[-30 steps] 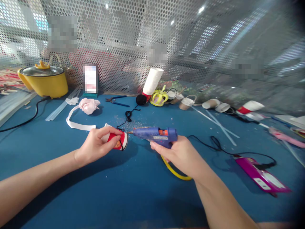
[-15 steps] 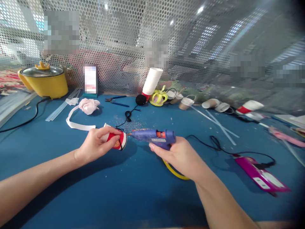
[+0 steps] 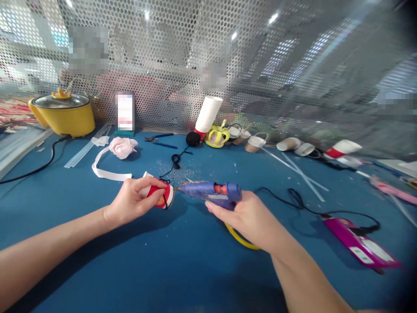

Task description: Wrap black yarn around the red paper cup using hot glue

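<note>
My left hand (image 3: 133, 199) is closed around a small red and white paper cup (image 3: 167, 194), which lies tipped on its side in the air. A strand of black yarn (image 3: 176, 161) crosses the cup and runs back to a black ball (image 3: 193, 139). In my right hand (image 3: 250, 219) is a blue hot glue gun (image 3: 208, 192), gripped by its handle. Its nozzle points left and meets or nearly meets the cup's base edge; the exact contact is too small to tell. Part of a yellow ring (image 3: 243, 238) shows beneath my right wrist.
A yellow electric pot (image 3: 63, 115), phone (image 3: 125, 112), pink ribbon roll (image 3: 122, 148) and pliers (image 3: 161, 140) stand or lie at the back left. Stacked cups (image 3: 210, 113) and a yellow woven basket (image 3: 217, 135) are behind. Glue sticks (image 3: 302, 176) and a purple power strip (image 3: 360, 241) lie right.
The whole view has shifted slightly, with things appearing a little lower. Both hands keep their holds on the cup and the glue gun, in nearly the same positions.
</note>
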### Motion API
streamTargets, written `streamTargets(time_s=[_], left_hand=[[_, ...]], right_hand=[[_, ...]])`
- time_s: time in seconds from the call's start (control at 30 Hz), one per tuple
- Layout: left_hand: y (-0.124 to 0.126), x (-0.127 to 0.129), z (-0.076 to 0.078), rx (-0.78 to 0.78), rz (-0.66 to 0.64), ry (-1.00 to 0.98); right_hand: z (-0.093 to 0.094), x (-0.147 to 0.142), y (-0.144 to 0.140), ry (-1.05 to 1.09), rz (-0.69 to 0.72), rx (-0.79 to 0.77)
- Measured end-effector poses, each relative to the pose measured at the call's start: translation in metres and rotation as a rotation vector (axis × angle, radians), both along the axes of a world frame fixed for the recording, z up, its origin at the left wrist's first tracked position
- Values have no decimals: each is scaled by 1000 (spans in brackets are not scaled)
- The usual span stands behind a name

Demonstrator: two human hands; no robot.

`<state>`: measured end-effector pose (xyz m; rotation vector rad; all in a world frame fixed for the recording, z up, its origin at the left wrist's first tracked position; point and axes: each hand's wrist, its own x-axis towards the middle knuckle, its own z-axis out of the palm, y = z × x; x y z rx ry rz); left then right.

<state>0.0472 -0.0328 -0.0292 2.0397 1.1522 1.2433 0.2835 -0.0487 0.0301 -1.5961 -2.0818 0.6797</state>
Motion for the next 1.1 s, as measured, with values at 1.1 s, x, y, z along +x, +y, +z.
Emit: streamTargets(time_s=[1.1], left_hand=[[0, 1, 7, -37, 89, -60]], right_hand=[[-4, 9, 25, 600, -144, -119]])
